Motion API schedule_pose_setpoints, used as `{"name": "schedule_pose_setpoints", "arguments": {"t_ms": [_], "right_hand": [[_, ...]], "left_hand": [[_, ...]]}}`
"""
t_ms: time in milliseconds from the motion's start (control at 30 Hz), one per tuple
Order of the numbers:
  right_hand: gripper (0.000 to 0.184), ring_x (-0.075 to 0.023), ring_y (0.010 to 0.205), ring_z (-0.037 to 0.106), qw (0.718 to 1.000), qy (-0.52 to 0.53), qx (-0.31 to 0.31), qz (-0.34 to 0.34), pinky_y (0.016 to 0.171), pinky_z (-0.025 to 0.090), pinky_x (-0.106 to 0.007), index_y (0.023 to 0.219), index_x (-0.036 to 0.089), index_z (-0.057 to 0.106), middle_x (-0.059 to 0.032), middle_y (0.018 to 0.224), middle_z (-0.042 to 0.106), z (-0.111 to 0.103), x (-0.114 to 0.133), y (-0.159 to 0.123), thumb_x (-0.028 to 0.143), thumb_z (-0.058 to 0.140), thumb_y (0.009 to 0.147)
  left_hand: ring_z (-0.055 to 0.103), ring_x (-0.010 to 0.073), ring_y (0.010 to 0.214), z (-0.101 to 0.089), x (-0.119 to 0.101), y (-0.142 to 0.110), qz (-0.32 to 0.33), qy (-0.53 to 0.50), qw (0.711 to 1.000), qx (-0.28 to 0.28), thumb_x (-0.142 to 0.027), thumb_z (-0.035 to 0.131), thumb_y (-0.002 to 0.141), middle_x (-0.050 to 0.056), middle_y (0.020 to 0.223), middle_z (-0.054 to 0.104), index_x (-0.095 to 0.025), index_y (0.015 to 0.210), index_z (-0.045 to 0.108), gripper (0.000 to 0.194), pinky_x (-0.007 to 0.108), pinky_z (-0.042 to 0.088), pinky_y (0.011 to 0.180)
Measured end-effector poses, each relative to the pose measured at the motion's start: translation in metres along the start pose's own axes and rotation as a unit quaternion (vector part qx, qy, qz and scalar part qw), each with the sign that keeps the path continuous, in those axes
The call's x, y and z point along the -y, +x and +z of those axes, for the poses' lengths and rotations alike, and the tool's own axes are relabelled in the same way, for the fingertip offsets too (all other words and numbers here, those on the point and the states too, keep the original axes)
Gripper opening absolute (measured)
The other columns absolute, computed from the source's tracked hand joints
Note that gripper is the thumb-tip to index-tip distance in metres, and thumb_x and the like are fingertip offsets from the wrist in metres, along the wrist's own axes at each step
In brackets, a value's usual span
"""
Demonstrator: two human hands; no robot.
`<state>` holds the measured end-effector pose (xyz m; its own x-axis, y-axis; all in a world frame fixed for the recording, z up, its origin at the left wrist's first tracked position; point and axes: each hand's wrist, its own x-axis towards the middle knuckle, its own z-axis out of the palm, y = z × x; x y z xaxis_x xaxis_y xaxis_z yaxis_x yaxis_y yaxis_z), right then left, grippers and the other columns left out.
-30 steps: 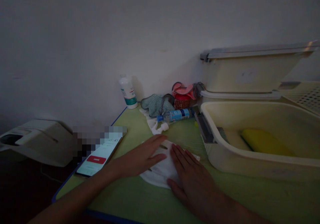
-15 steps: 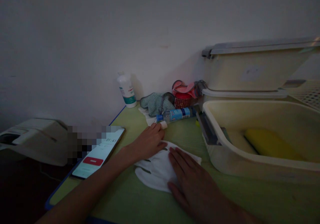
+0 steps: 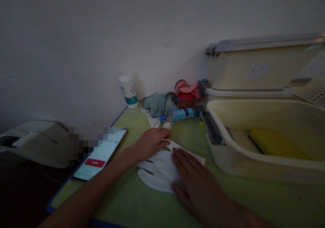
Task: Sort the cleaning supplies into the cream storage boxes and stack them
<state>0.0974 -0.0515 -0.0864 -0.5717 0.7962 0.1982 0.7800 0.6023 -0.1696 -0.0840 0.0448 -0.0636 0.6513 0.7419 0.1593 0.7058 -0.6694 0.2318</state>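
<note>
A white fabric glove (image 3: 162,168) lies spread on the green tabletop, its fingers pointing left. My right hand (image 3: 195,180) rests flat over its right part, fingers stretched out. Across the upper part of the glove, my left hand (image 3: 149,143) has its fingers bent and closed, apparently on the fabric; the fingertips are partly hidden. Just beyond them shows a small white piece (image 3: 167,125), and I cannot tell whether it belongs to this glove. Behind lies a clear bottle (image 3: 179,115) with a blue cap and label, on its side near more white cloth (image 3: 153,122).
A phone (image 3: 101,157) lies at the table's left edge. At the back stand a white bottle (image 3: 129,92), a grey-green mesh cloth (image 3: 158,104) and a red basket (image 3: 185,101) with pink cloth. On the right, a cream bin (image 3: 215,157) holds a yellow item (image 3: 276,145); a lidded box (image 3: 243,68) stands behind.
My left hand has shifted slightly to the right, its fingers reaching further over the glove's upper edge. My right hand stays flat in nearly the same place.
</note>
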Motion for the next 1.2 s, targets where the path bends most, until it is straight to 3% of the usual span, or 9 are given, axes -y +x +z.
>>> {"name": "schedule_pose_setpoints", "arguments": {"t_ms": [167, 400, 900, 1100, 1200], "right_hand": [[0.051, -0.0310, 0.115, 0.050, 0.999, -0.012, -0.040, -0.013, 0.094, 0.047, -0.044, 0.125, 0.002, 0.050, -0.0199, 0.128, 0.051, 0.002, 0.000, 0.001, 0.030, 0.048, 0.083], [0.041, -0.0278, 0.097, 0.061, 0.993, -0.042, -0.095, -0.047, 0.083, 0.054, -0.043, 0.114, 0.006, 0.059, -0.0162, 0.110, 0.063, 0.004, 0.001, 0.001, 0.027, 0.052, 0.081], [0.037, -0.0264, 0.097, 0.062, 0.993, -0.068, -0.087, -0.050, 0.084, 0.054, -0.038, 0.108, 0.009, 0.063, -0.0124, 0.110, 0.065, 0.003, -0.002, 0.002, 0.033, 0.059, 0.080], [0.020, -0.0232, 0.085, 0.065, 0.993, -0.068, -0.090, -0.038, 0.070, 0.058, -0.034, 0.094, 0.012, 0.066, -0.0112, 0.098, 0.068, 0.000, -0.004, 0.004, 0.018, 0.058, 0.076], [0.024, -0.0205, 0.079, 0.066, 0.987, -0.108, -0.115, -0.038, 0.059, 0.058, -0.029, 0.097, 0.011, 0.064, -0.0148, 0.111, 0.062, 0.002, -0.009, 0.004, 0.009, 0.051, 0.077]], "left_hand": [[0.057, 0.0168, 0.089, -0.001, 0.005, -0.003, 0.059, -0.038, 0.998, 0.001, -0.022, 0.044, 0.090, 0.006, 0.093, 0.060, -0.015, 0.096, 0.060, 0.018, 0.028, 0.044, 0.079], [0.058, 0.0152, 0.086, -0.011, 0.001, -0.010, 0.071, -0.049, 0.996, -0.003, -0.018, 0.041, 0.090, 0.006, 0.095, 0.059, -0.015, 0.101, 0.062, 0.024, 0.027, 0.045, 0.078], [0.056, 0.0134, 0.078, -0.021, -0.003, -0.021, 0.117, -0.014, 0.993, 0.015, -0.003, 0.047, 0.080, 0.004, 0.081, 0.059, -0.015, 0.080, 0.067, 0.023, 0.023, 0.041, 0.072], [0.055, 0.0140, 0.077, -0.018, 0.000, -0.022, 0.159, 0.032, 0.987, 0.000, -0.007, 0.050, 0.082, 0.004, 0.081, 0.060, -0.016, 0.077, 0.067, 0.020, 0.024, 0.040, 0.070], [0.055, 0.0138, 0.076, -0.017, 0.000, -0.023, 0.169, 0.047, 0.984, -0.005, -0.006, 0.052, 0.081, 0.003, 0.081, 0.059, -0.016, 0.076, 0.066, 0.018, 0.025, 0.040, 0.070]]}}
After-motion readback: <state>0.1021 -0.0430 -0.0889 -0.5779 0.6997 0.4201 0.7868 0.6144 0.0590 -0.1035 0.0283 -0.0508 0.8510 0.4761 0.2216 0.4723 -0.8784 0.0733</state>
